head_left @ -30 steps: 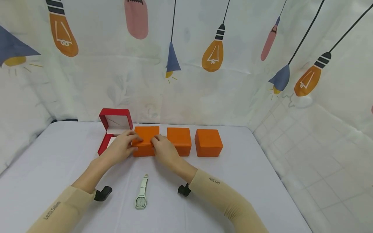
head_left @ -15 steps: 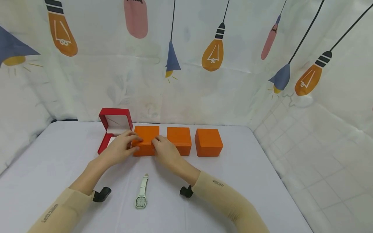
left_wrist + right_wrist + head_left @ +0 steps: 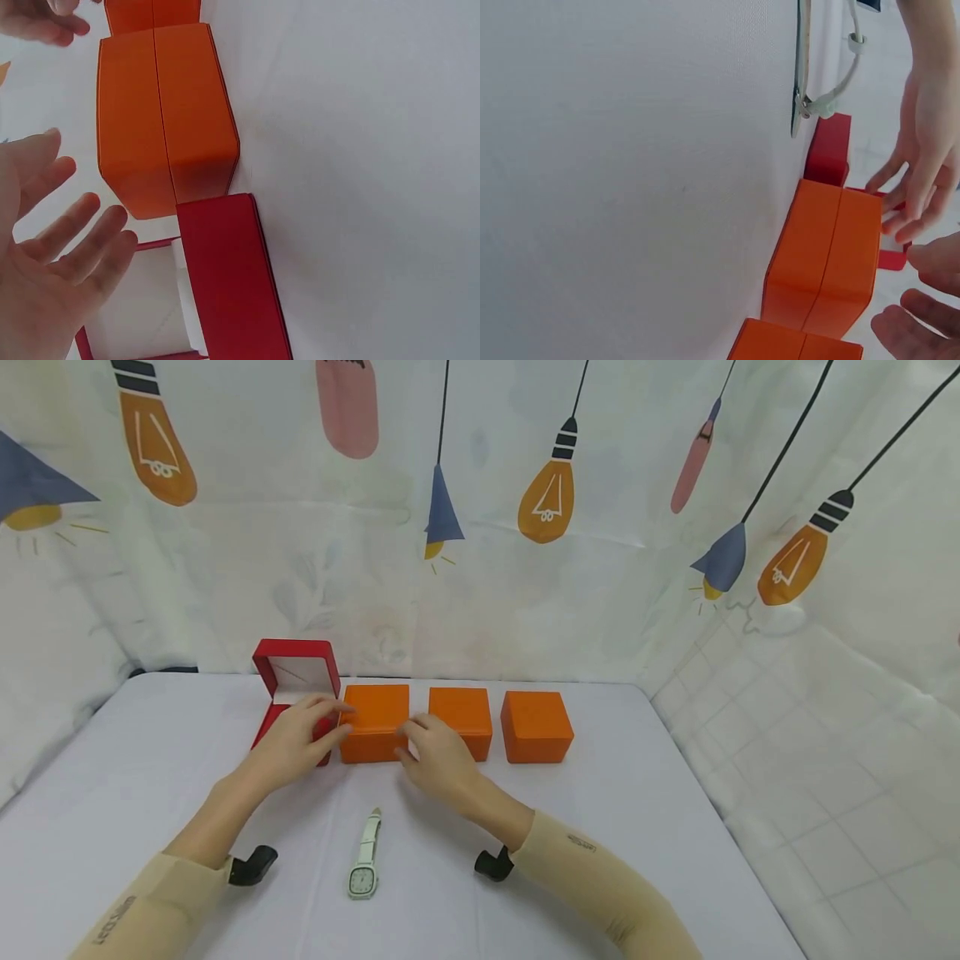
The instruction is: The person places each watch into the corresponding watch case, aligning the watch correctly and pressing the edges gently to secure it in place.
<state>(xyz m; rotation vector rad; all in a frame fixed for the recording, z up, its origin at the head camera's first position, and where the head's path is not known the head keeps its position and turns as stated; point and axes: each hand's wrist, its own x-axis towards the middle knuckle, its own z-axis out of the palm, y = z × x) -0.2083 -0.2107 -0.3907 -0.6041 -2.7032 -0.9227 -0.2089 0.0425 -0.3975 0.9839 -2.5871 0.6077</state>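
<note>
My left hand (image 3: 295, 745) hovers with spread fingers in front of the red box (image 3: 300, 649), whose lid stands up to show a pale lining. Its fingertips reach the left side of the leftmost orange box (image 3: 377, 706), which is closed. Just off that box's right front corner is my right hand (image 3: 444, 764), fingers parted and holding nothing; in the right wrist view its fingers (image 3: 900, 330) are apart from the orange box (image 3: 825, 255). In the left wrist view, nothing lies in the left palm (image 3: 37, 300). Part of the red box is hidden behind the left hand.
Two more closed orange boxes, a middle one (image 3: 465, 718) partly behind the right hand and a right one (image 3: 537, 727), continue the row. A pale green wristwatch (image 3: 363, 878) lies on the white-covered table (image 3: 615, 827), between the forearms. A patterned curtain (image 3: 480, 602) hangs behind.
Both hands have let go of the leftmost orange box and opened: the left drew back to the left, the right shifted right. The box stays in place, and the watch has not moved.
</note>
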